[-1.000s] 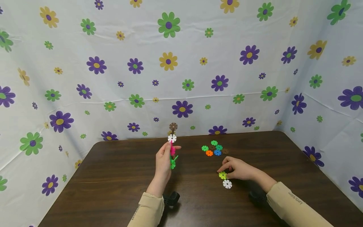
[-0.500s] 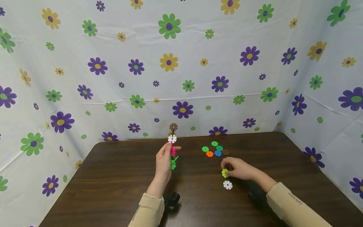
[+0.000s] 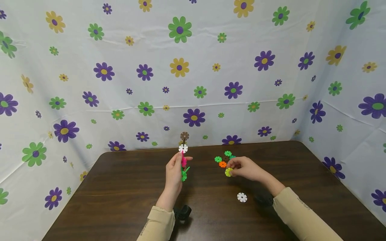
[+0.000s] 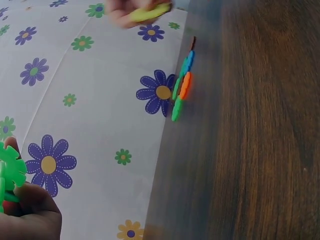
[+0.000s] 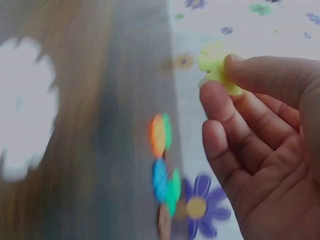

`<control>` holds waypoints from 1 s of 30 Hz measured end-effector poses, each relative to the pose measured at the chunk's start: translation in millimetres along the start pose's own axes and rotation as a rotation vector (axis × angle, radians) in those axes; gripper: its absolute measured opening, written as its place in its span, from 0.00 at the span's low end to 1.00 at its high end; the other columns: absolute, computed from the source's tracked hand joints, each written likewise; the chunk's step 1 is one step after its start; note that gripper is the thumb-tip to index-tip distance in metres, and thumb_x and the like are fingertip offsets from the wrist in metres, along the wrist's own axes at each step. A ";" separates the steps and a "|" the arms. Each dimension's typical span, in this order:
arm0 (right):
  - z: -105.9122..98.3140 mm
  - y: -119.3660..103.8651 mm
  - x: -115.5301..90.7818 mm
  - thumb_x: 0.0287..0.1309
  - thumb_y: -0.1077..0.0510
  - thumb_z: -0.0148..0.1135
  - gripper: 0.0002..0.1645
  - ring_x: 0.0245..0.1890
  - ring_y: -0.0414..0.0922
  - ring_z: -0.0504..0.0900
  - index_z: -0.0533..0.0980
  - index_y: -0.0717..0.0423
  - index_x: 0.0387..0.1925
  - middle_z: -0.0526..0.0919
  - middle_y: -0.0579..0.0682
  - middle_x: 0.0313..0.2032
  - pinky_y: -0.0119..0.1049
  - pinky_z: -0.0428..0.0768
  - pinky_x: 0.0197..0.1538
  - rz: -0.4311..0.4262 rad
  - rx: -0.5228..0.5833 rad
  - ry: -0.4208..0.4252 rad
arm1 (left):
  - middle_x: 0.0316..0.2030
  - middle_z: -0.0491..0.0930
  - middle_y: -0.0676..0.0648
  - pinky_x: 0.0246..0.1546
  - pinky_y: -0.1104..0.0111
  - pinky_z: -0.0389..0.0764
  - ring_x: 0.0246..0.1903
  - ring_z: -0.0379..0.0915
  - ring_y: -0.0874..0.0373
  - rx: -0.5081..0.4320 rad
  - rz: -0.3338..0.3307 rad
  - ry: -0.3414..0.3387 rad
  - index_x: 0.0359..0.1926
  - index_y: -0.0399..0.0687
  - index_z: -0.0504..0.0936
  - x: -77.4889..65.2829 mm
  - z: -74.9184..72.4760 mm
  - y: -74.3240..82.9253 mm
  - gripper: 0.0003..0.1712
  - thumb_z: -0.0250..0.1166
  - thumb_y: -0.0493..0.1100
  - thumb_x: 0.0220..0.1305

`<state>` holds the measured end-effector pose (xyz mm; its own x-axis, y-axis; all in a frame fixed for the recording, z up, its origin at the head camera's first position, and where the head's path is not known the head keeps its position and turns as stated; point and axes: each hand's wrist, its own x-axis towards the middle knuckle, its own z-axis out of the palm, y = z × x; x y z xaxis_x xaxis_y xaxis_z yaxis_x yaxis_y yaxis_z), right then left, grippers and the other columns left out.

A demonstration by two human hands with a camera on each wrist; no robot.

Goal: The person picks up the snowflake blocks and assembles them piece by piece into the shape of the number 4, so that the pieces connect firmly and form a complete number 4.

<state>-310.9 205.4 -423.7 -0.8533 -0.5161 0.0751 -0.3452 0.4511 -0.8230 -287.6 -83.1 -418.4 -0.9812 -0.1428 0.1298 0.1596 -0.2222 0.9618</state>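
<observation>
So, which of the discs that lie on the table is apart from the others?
The white disc on the table. It lies alone, closer to the head camera, while the orange disc and its neighbours form a group farther back.

Beige sleeves; black wrist cameras

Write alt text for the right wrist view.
Right hand pinching a yellow notched disc between thumb and fingers. On the dark table, a white disc at the left edge and a cluster of colored discs look blurred.

Yellow disc (notched) in right hand, linked discs in left hand.
</observation>
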 end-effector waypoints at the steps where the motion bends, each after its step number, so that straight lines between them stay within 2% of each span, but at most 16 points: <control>1: 2.9 -3.8 4.3 0.58 0.65 0.64 0.07 0.31 0.48 0.80 0.79 0.61 0.39 0.80 0.50 0.32 0.44 0.82 0.37 -0.012 0.034 0.011 | 0.35 0.86 0.48 0.19 0.78 0.63 0.21 0.62 0.63 -0.001 0.003 -0.001 0.56 0.36 0.76 0.0 -0.4 -0.2 0.23 0.53 0.50 0.74; 4: 13.6 -14.7 17.4 0.59 0.65 0.64 0.09 0.32 0.50 0.82 0.78 0.65 0.41 0.81 0.54 0.33 0.51 0.82 0.40 -0.042 0.147 0.033 | 0.34 0.86 0.48 0.16 0.78 0.62 0.19 0.60 0.65 -0.004 0.010 0.001 0.57 0.35 0.76 0.0 -1.3 -0.4 0.23 0.52 0.49 0.74; 9: 33.1 -34.6 34.5 0.61 0.63 0.64 0.11 0.32 0.55 0.83 0.78 0.67 0.41 0.82 0.56 0.33 0.54 0.81 0.42 -0.039 0.282 0.079 | 0.35 0.86 0.47 0.16 0.78 0.61 0.19 0.60 0.63 0.018 0.010 0.000 0.58 0.36 0.76 1.5 -3.3 -1.0 0.24 0.53 0.50 0.74; 15: 56.5 -54.7 50.0 0.61 0.62 0.64 0.13 0.29 0.50 0.84 0.78 0.70 0.42 0.82 0.55 0.31 0.60 0.78 0.45 -0.006 0.416 0.117 | 0.37 0.85 0.43 0.17 0.75 0.61 0.20 0.61 0.60 0.040 -0.012 -0.005 0.53 0.36 0.79 4.5 -5.5 -0.4 0.20 0.51 0.48 0.75; 20: 72.0 -62.7 59.7 0.61 0.62 0.64 0.14 0.28 0.47 0.84 0.78 0.70 0.43 0.83 0.53 0.31 0.59 0.78 0.45 0.028 0.456 0.144 | 0.39 0.84 0.36 0.17 0.75 0.60 0.19 0.60 0.59 0.034 -0.021 0.006 0.49 0.36 0.80 6.0 -6.8 -1.8 0.18 0.51 0.46 0.75; 24: 79.1 -66.7 64.3 0.60 0.62 0.64 0.14 0.28 0.46 0.84 0.79 0.70 0.44 0.83 0.53 0.31 0.58 0.79 0.45 0.035 0.479 0.197 | 0.36 0.85 0.39 0.19 0.75 0.61 0.21 0.61 0.60 0.020 -0.001 0.014 0.49 0.37 0.80 5.3 -5.5 -1.9 0.19 0.53 0.49 0.74; 28: 83.5 -70.2 65.4 0.60 0.63 0.63 0.13 0.27 0.46 0.84 0.78 0.71 0.44 0.84 0.53 0.31 0.59 0.78 0.46 0.043 0.511 0.238 | 0.32 0.85 0.46 0.21 0.75 0.63 0.22 0.62 0.61 0.013 0.037 0.020 0.45 0.38 0.81 4.8 -3.8 -2.7 0.20 0.54 0.51 0.73; 30: 85.2 -71.7 65.4 0.61 0.64 0.63 0.13 0.27 0.45 0.84 0.78 0.71 0.44 0.83 0.53 0.31 0.57 0.79 0.45 0.050 0.515 0.251 | 0.30 0.84 0.47 0.22 0.75 0.64 0.22 0.62 0.61 0.006 0.054 0.025 0.43 0.37 0.81 5.3 -2.9 -3.9 0.20 0.55 0.51 0.73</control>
<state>-308.6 77.3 -407.7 -0.9519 -0.2865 0.1090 -0.1212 0.0253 -0.9923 -293.1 -85.9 -422.1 -0.9682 -0.1786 0.1751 0.2111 -0.2079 0.9551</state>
